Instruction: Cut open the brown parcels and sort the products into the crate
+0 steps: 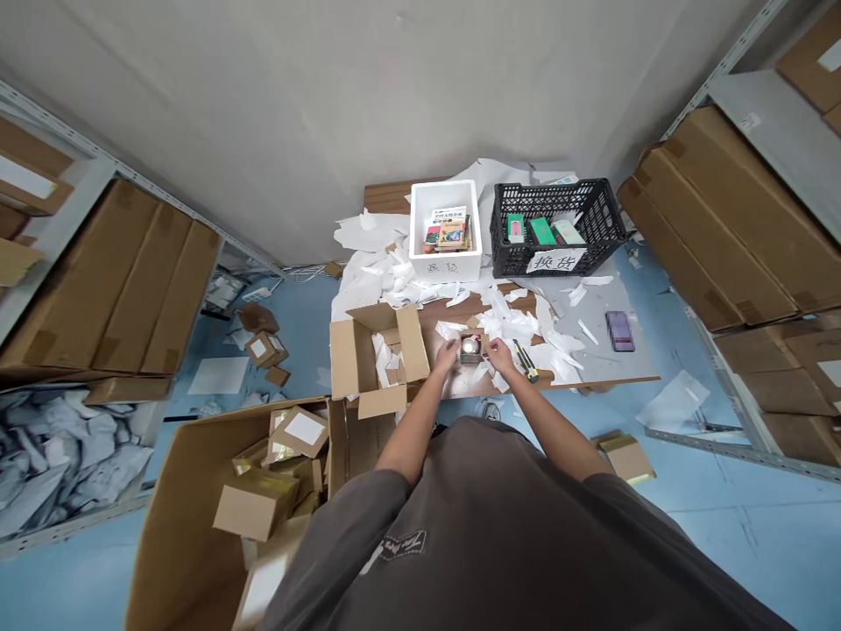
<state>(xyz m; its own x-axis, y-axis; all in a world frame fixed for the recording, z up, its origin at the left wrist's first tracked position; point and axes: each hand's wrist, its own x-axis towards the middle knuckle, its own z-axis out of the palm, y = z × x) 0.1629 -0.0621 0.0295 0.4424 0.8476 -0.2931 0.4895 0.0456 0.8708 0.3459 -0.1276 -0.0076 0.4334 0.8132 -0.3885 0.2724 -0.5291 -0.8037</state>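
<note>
A small open box (470, 358) lies on the table in front of me, with a round, silvery-white object (470, 345) showing inside it; its kind is too small to make out. My left hand (448, 355) grips the box's left side with closed fingers. At the right edge of the same box, my right hand (500, 355) is closed in a pinch. A yellow-and-black utility knife (526, 361) rests just right of my right hand. Torn white paper (558, 350) is scattered around both hands.
Left of my hands stands an open carton (366, 355) with paper inside. Behind are a white bin (445, 267) of books and a black crate (558, 232) of small boxes. A phone (619, 331) lies right. A large carton (177, 508) of parcels stands lower left; shelves flank both sides.
</note>
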